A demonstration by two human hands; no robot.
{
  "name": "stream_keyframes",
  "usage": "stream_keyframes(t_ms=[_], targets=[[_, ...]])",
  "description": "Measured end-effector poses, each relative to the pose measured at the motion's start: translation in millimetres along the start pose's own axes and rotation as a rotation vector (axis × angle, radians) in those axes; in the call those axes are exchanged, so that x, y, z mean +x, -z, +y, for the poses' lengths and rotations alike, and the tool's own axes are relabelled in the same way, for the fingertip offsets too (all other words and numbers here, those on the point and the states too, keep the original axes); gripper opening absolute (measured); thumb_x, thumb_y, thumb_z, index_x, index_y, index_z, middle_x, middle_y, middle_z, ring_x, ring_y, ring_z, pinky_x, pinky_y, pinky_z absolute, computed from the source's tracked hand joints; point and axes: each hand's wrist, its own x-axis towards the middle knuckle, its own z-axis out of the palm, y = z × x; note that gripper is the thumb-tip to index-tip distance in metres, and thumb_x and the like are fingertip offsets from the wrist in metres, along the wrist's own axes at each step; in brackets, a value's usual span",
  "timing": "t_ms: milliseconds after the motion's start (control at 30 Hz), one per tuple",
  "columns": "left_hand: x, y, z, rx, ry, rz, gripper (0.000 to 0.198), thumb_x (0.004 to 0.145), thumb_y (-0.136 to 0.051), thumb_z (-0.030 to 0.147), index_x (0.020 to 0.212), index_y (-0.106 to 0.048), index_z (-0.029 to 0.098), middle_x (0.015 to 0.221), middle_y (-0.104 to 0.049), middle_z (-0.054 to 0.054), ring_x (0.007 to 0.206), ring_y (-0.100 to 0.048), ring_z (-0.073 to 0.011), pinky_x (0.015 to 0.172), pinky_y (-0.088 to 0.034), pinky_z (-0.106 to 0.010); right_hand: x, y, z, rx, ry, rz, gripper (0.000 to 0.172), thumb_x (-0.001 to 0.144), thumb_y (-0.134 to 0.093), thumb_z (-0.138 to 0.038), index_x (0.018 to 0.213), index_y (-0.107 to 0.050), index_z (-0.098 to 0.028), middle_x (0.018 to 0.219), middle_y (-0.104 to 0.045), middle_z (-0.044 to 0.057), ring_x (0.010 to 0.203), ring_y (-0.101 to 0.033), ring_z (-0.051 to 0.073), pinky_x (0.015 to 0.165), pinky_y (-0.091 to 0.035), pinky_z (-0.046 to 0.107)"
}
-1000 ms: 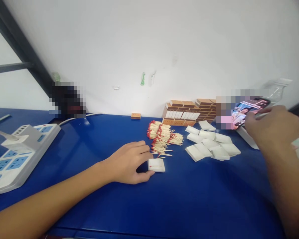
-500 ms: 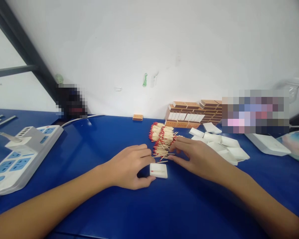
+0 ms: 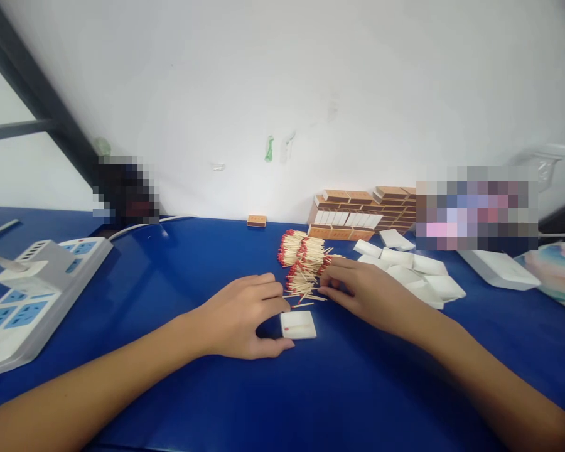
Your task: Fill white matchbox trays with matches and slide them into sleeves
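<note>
A small white matchbox tray [image 3: 306,317] lies on the blue table with a single red-tipped matchstick [image 3: 297,328] in it. My left hand [image 3: 247,317] holds the tray at its left end, index finger at the far corner and thumb at the near one. Beyond the tray is a heap of red-headed matches [image 3: 304,251], with a few loose ones at its near edge. At the heap's right side, my right hand [image 3: 362,285] has thumb and index finger brought together; what is between the fingertips is too small to make out.
Several empty white trays [image 3: 405,270] lie to the right. Stacked matchboxes [image 3: 367,213] stand against the wall, and one lone matchbox [image 3: 257,220] sits left of them. A power strip [image 3: 51,301] with a plugged-in cable is at the left.
The view has shifted slightly. My right fingertips stay at the heap's near right edge, where loose matches have moved a little. My left hand remains at the tray.
</note>
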Motion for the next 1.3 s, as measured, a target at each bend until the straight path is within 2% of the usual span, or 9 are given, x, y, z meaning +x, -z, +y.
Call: stream_keyframes(t_ms=[267,433,567,733,1000,1133,1300], targets=[[1,0.3,-1,0.004,0.001,-0.010,0.032,0.093,-0.068,0.045,0.103,-0.071,0.015,0.086,-0.063,-0.006,0.081,-0.057,-0.0205,0.078,-0.050,-0.035,0,1,1,0.063,-0.014,-0.029,0.014,0.102,-0.053,-0.019,0.091,-0.060,-0.024,0.097,-0.065,0.003,0.083,-0.060,0.018,0.071,-0.042,0.031],[2,0.3,-3,-0.001,-0.001,0.031,0.031,0.096,-0.066,0.043,0.110,-0.071,0.015,0.089,-0.066,-0.006,0.082,-0.058,-0.0205,0.077,-0.051,-0.034,-3,1,1,0.042,-0.012,-0.054,0.016,0.104,-0.049,-0.020,0.090,-0.054,-0.023,0.098,-0.065,0.004,0.080,-0.059,0.019,0.071,-0.043,0.032],[1,0.5,-2,0.042,0.005,0.070,0.034,0.098,-0.063,0.042,0.114,-0.070,0.013,0.091,-0.067,-0.008,0.083,-0.059,-0.0211,0.078,-0.053,-0.036,-4,3,-4,0.037,-0.034,0.013,0.017,0.107,-0.043,-0.024,0.094,-0.053,-0.023,0.099,-0.064,0.006,0.078,-0.060,0.019,0.070,-0.045,0.033],[1,0.8,-3,0.062,0.049,0.118,0.034,0.099,-0.062,0.040,0.119,-0.069,0.015,0.094,-0.068,-0.007,0.084,-0.059,-0.0209,0.080,-0.054,-0.037,-2,8,-8,0.086,-0.088,0.091,0.016,0.107,-0.043,-0.026,0.094,-0.052,-0.024,0.092,-0.067,0.004,0.074,-0.061,0.019,0.065,-0.045,0.032],[2,-0.3,-4,0.052,0.084,0.113,0.033,0.099,-0.062,0.041,0.118,-0.069,0.015,0.094,-0.068,-0.007,0.086,-0.059,-0.0205,0.082,-0.053,-0.037,1,11,-9,0.065,-0.001,0.151,0.013,0.102,-0.050,-0.021,0.093,-0.060,-0.023,0.090,-0.069,0.004,0.074,-0.062,0.018,0.065,-0.045,0.030],[1,0.0,-2,0.057,0.086,0.115,0.033,0.099,-0.062,0.041,0.119,-0.070,0.015,0.093,-0.068,-0.007,0.086,-0.059,-0.0208,0.080,-0.053,-0.037,0,12,-12,0.150,-0.018,0.204,0.009,0.101,-0.054,-0.023,0.101,-0.063,-0.022,0.093,-0.071,0.004,0.070,-0.061,0.017,0.065,-0.048,0.030],[1,-0.3,-3,0.087,0.110,0.147,0.031,0.099,-0.061,0.041,0.114,-0.071,0.015,0.092,-0.067,-0.007,0.084,-0.059,-0.0207,0.078,-0.052,-0.036,-1,13,-9,0.195,-0.043,0.300,0.015,0.101,-0.057,-0.030,0.110,-0.066,-0.022,0.087,-0.070,0.004,0.066,-0.060,0.017,0.061,-0.049,0.030]])
